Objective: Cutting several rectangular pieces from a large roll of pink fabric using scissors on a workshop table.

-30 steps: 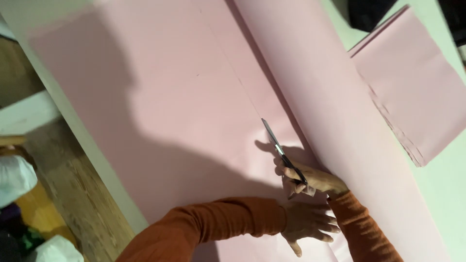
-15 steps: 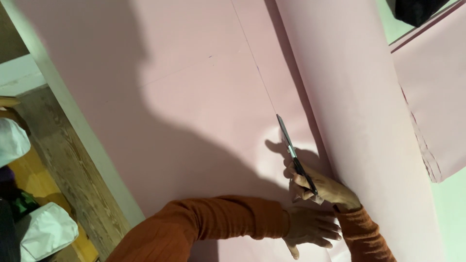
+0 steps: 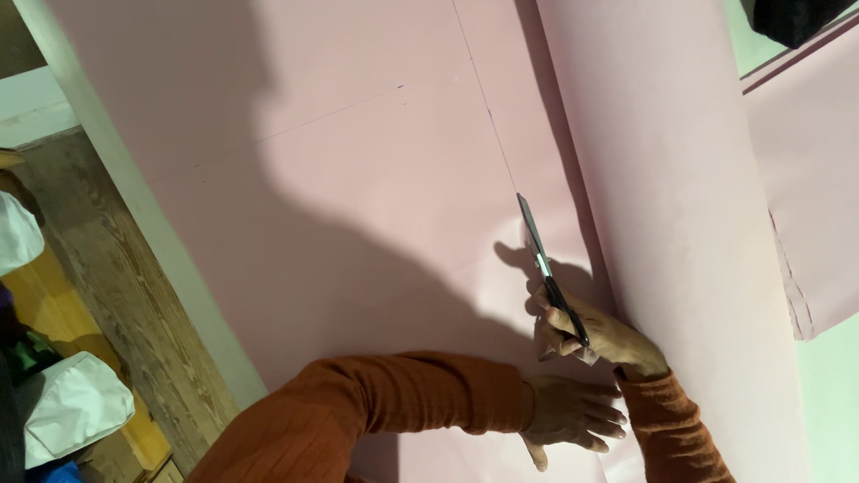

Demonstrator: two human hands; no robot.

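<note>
Right hand [image 3: 601, 335]: fingers closed through handles of scissors [image 3: 546, 264], blades along a drawn line on pink sheet [image 3: 358, 206]. Left hand [image 3: 573, 413]: fingers spread, pressed flat on sheet just below scissors. Sheet covering surface to its left edge; pink roll [image 3: 671, 179] beside scissors, right.

pale pink sheet [image 3: 358, 179] with thin purple drawn lines, beside a roll [image 3: 680, 224] of the same plain pink. scissors [image 3: 546, 268] with dark blades and black handles. both arms wear rust-orange ribbed sleeves [image 3: 394, 411]. pale mint-green counter [image 3: 832, 402]. brown wood-grain floor [image 3: 116, 295]. white bags [image 3: 72, 402] at the left.
</note>
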